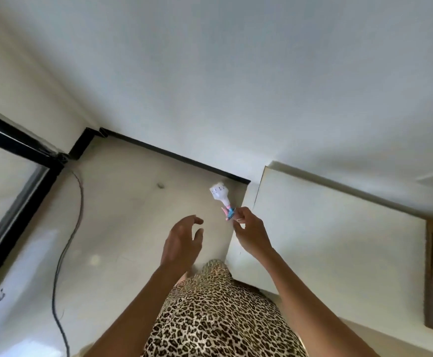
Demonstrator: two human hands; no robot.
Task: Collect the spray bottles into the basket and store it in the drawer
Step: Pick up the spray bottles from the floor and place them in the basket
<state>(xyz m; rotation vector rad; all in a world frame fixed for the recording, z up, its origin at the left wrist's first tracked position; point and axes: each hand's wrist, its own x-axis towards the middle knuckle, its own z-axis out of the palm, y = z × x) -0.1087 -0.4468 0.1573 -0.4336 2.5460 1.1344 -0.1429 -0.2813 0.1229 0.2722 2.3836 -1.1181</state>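
A small white spray bottle (220,194) with a pink and blue nozzle hangs over the pale floor, its body pointing up and away from me. My right hand (251,231) pinches it by the nozzle end with the fingertips. My left hand (183,240) hovers just to the left of it, fingers apart and curled, holding nothing. No basket or drawer shows in this view.
A white cabinet top (326,248) fills the right side, its edge right beside my right hand. A black cable (65,243) trails across the floor at the left. Black-framed glass (11,186) stands at the far left, and a black skirting strip (174,155) lines the wall.
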